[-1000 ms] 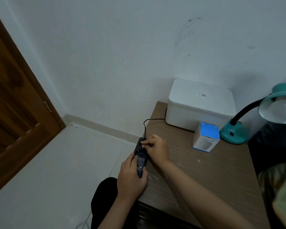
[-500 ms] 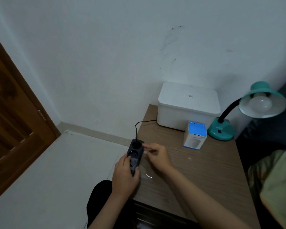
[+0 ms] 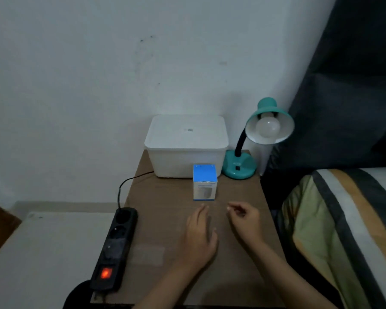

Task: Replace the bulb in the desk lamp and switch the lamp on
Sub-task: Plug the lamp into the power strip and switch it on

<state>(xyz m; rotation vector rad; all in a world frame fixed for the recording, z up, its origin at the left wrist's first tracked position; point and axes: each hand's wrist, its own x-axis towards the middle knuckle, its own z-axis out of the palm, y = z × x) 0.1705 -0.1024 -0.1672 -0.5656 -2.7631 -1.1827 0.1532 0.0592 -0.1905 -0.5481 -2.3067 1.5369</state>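
Both hands over the wooden table [image 3: 156, 219], holding nothing. Left hand [image 3: 200, 237] flat-ish, fingers loosely spread, palm down near table centre. Right hand [image 3: 245, 221] just beside it to the right, fingers curled loosely w/ thumb and forefinger tips close together but nothing visible between them.

Desk lamp [image 3: 254, 150], teal, at the back right corner, well ahead of both hands. Shade tilted toward the camera; white bulb [image 3: 268, 127] seated in it, unlit. Dark gooseneck up from round teal base; small black switch on the base front. Lettering on base too blurred to read.

Blue-and-white bulb box [image 3: 204, 185] upright between hands and lamp, just ahead of left fingertips, not touching. Grey product pic on front; text illegible.

White lidded storage bin [image 3: 186, 146] behind the box, against the wall, just beside lamp base. Small logo on lid, unreadable.

Black power strip [image 3: 115, 248] along table's left edge, end overhanging the near edge; red rocker switch glowing. One black cord plugged in at the far socket, looping back toward the bin. Other sockets look free.

Table centre and near right bare. Bed w/ striped bedding [image 3: 343, 230] tight against right edge; dark curtain [image 3: 354, 85] above it. Floor open to the left.
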